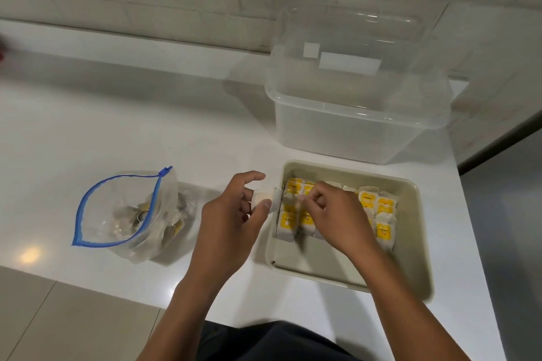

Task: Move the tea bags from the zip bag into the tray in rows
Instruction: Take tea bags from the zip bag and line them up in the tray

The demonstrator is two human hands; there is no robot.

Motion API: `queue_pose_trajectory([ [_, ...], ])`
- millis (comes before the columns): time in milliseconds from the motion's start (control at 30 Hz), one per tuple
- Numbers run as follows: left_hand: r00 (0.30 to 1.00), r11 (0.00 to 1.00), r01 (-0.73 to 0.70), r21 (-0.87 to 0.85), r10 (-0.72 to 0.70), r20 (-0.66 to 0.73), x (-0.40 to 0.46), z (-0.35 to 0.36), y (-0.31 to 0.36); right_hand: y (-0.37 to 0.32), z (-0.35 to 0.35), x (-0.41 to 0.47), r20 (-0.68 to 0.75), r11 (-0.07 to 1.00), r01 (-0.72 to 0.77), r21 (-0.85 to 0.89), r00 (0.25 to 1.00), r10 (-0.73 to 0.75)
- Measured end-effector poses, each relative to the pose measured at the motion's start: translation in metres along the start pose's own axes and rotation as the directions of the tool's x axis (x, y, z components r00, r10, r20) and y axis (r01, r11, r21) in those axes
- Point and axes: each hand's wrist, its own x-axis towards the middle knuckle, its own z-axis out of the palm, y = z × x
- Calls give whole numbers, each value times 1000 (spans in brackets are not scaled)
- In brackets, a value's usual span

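A beige tray sits on the white counter at the right, with several white tea bags with yellow tags standing in rows along its far half. My right hand reaches into the tray and pinches a tea bag among the left rows. My left hand hovers at the tray's left rim and holds a white tea bag between thumb and fingers. A clear zip bag with a blue seal lies open on the left, a few tea bags still inside it.
A large clear plastic box with its lid leaning behind it stands just behind the tray. A white brick wall runs along the back. The counter's front edge is close to my body, tiled floor below at the left.
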Motion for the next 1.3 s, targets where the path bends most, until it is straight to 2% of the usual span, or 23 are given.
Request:
queue_pose_trajectory([
  [33,1000,1000,13,-7,-12,9,0,1,1,-1,-8,-5,-9,988,-15,155,1000,17],
  [100,999,999,29,-20,-28,38,0,5,4,-7,-24,-15,28,899,-38,437,999,29],
  [167,997,999,33,-36,-30,64,0,11,8,-14,-36,-24,32,845,-2,534,999,-18],
  [267,995,991,57,-123,-47,88,0,21,15,-22,-43,-36,-30,879,129,459,991,-129],
  [400,994,988,47,-145,-33,100,0,32,23,-24,-37,-47,-106,936,271,224,962,-253],
  [533,978,977,86,-194,-46,202,-1,38,25,-21,-29,-50,-110,959,253,130,965,-240],
  [633,960,982,83,-168,-33,278,-4,38,25,-16,-26,-47,-144,959,245,139,964,-226],
  [767,944,971,98,-219,-22,328,-8,31,23,-11,-27,-41,-191,953,252,168,957,-220],
  [833,958,977,52,-206,10,287,-6,29,22,-13,-30,-39,-222,951,252,178,952,-211],
  [900,987,989,13,-147,11,162,-2,27,19,-9,-32,-35,-242,962,196,189,959,-147],
  [933,995,995,0,-99,9,96,0,26,17,-5,-32,-32,-211,970,145,195,972,-103],
  [1000,999,998,-51,34,51,-1,3,23,7,7,-29,-24,-43,984,43,170,998,-36],
  [1100,998,980,-58,191,60,-2,4,21,-12,19,-19,-18,218,1000,-9,27,976,3],
  [1300,998,987,31,157,-39,52,-1,22,-21,24,-3,-17,414,996,-62,-64,906,83],
])
